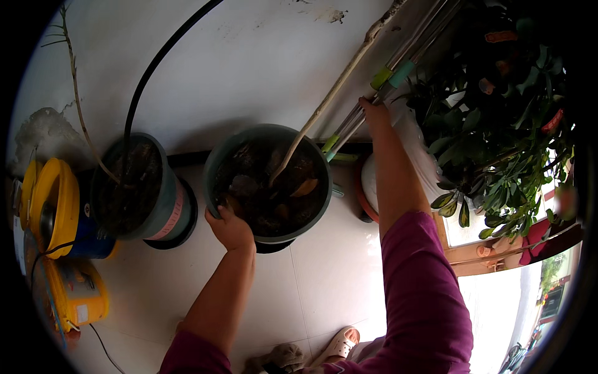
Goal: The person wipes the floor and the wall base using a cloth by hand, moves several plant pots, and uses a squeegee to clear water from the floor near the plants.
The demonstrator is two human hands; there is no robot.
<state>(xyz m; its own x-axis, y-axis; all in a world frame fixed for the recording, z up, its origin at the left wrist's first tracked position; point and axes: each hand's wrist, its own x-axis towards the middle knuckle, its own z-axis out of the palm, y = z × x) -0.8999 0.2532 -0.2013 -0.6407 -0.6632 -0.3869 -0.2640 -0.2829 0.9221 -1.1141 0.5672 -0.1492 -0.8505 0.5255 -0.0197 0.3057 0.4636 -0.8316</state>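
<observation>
A round green plant pot (210,163) stands on a black saucer, with dark soil and dry leaves inside. A bare woody stem (327,99) rises from its soil and leans to the upper right. My left hand (230,230) grips the pot's near left rim, thumb over the edge; its other fingers are partly hidden. At the upper right, my right hand (375,112) is closed around metal poles (353,122) with green and teal sleeves, which slant against the wall. The lower ends of the poles are behind the pot.
Left of the pot stands a second planter (161,205) with a thin stem and a black hose (140,86). Yellow buckets (63,201) crowd the far left. Dense leafy foliage (486,140) hangs at the right, above a white pot with a red rim (366,187). A cable (105,348) lies on the tiled floor.
</observation>
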